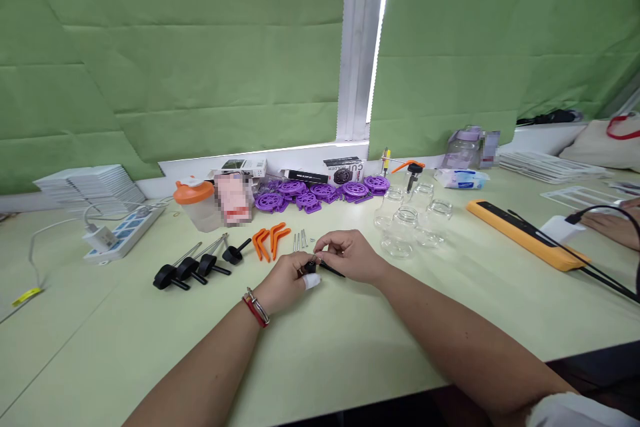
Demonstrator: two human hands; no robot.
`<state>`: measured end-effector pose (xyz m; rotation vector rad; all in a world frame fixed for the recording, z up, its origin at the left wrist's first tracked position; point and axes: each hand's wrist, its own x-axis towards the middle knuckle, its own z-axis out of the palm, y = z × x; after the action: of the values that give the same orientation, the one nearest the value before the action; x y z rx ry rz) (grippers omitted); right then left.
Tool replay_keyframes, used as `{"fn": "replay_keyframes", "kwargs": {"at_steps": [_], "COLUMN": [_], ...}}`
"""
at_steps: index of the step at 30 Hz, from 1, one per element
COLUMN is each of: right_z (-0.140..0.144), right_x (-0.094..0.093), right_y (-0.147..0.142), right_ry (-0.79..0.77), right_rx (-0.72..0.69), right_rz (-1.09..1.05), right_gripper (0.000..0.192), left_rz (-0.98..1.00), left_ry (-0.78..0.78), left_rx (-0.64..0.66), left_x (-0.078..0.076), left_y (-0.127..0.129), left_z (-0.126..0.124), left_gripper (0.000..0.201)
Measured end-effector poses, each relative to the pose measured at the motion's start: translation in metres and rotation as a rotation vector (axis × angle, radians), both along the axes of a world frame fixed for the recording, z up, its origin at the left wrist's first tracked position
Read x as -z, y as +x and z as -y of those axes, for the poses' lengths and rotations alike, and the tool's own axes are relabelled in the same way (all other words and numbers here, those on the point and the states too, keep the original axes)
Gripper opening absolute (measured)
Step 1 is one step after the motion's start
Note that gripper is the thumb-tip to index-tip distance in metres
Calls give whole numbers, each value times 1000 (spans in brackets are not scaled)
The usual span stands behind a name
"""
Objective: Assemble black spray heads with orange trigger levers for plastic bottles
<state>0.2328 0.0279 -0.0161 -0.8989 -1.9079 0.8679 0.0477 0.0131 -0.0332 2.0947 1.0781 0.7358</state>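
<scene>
From my end, head view: the black part (311, 267) is in the hands, just over the table (320, 353), near center. Left hand (285, 278) pinches it between fingers and wrapped thumb; right hand (354, 255) is curled in, fingertips gathered at its upper edge. Can't tell whether those tips grip a small fitting; too small to see. Progress, my read: one black-and-orange unit (413, 173) behind the glass jars (397, 233) looks put together, so I'd call that one done. The held one looks mid-work, no orange visible on it. Remaining, by the look of it: four black disc units (189, 269) in a row to the left, no orange on those either, plus orange elbow pieces (279, 236) and metal rods (304, 238) lying apart beyond the hands. Jars stand open, nothing fitted on them.
</scene>
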Motion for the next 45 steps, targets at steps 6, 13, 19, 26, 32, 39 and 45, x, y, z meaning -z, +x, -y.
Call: {"fn": "replay_keyframes", "kwargs": {"at_steps": [6, 13, 19, 26, 32, 39, 45], "right_z": [3, 2, -2, 1, 8, 8, 8], "right_x": [-5, 1, 6, 12, 19, 21, 27], "right_y": [0, -1, 5, -4, -21, -26, -32], "right_ry": [135, 301, 254, 331, 357, 402, 308], "right_rx": [-22, -201, -208, -140, -10, 5, 64], "right_rz": [52, 223, 313, 468, 500, 479, 476], "right_gripper": [9, 21, 30, 66, 56, 66, 64], "left_rz": [-7, 48, 112, 290, 402, 417, 259], "left_ry": [33, -47, -135, -231, -316, -398, -308], "left_rx": [9, 21, 3, -136, -113, -186, -251], "left_x": [1, 8, 5, -4, 0, -4, -2], "left_y": [-1, -3, -3, -4, -5, -5, -6], "left_z": [-1, -4, -4, -4, -8, -7, -8], "left_gripper": [13, 16, 23, 30, 36, 44, 43]}}
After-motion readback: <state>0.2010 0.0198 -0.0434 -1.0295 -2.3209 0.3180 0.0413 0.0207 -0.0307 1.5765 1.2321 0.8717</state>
